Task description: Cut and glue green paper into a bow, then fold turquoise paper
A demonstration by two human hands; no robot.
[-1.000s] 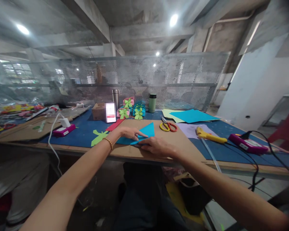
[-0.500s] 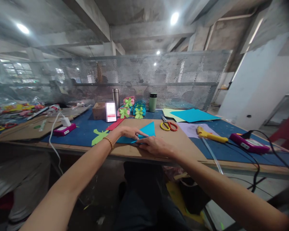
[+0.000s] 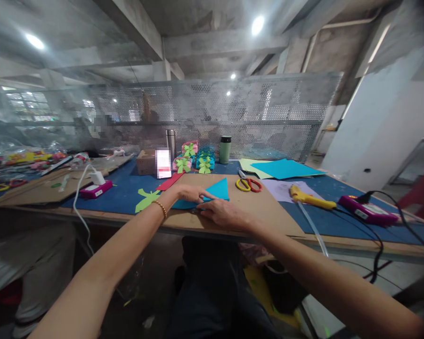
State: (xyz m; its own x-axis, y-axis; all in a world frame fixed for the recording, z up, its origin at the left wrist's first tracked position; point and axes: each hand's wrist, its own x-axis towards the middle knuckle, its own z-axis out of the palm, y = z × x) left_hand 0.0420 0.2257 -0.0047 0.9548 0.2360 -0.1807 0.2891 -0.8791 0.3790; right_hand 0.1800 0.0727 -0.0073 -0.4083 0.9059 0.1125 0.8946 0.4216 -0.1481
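Note:
A blue sheet (image 3: 219,189), folded to a pointed shape, lies on the brown cardboard (image 3: 265,212) at the table's front edge. My left hand (image 3: 191,193) rests on it with the index finger stretched to the right, pressing it down. My right hand (image 3: 223,213) has its fingers closed at the sheet's near edge, close to the left fingertips. Both hands cover part of the sheet, and the right thumb is partly hidden. Left of my wrist lies a light green cut-out shape (image 3: 145,199), with a red strip (image 3: 170,181) behind it.
Scissors (image 3: 249,182) lie right of the sheet. Further right are a yellow glue gun (image 3: 313,197) on a lilac sheet and a purple power strip (image 3: 367,210) with cables. Behind stand a phone (image 3: 163,163), bow-decorated pieces (image 3: 204,164), a green bottle (image 3: 225,149) and blue sheets (image 3: 288,168).
My right hand has slid slightly left along the near edge of the blue sheet, closer to the left fingertips. The left hand stays in nearly the same place.

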